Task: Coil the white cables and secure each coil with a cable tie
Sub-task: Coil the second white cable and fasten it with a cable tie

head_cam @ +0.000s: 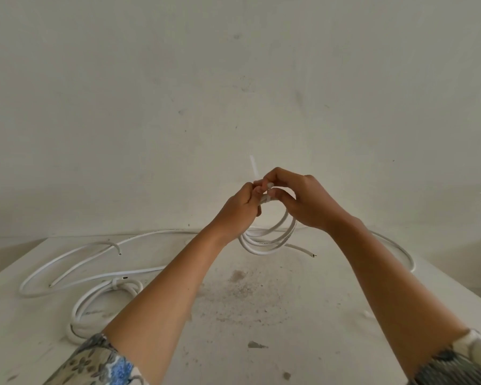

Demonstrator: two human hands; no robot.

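Head view: both hands are raised above a pale surface (261, 315), holding a white coil (264, 240) between them. The left hand (240, 207) grips the coil's top; the right hand (300, 201) pinches a tie (254, 166) wrapped there, its tail pointing up. The coil hangs below the hands. Left of it, a tied coil (100, 298) and loose cable (75, 262) lie on the surface.

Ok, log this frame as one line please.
stage: tying coil | left hand: gripping coil | right hand: pinching cable tie | tied coil: on table | loose cable: uncoiled
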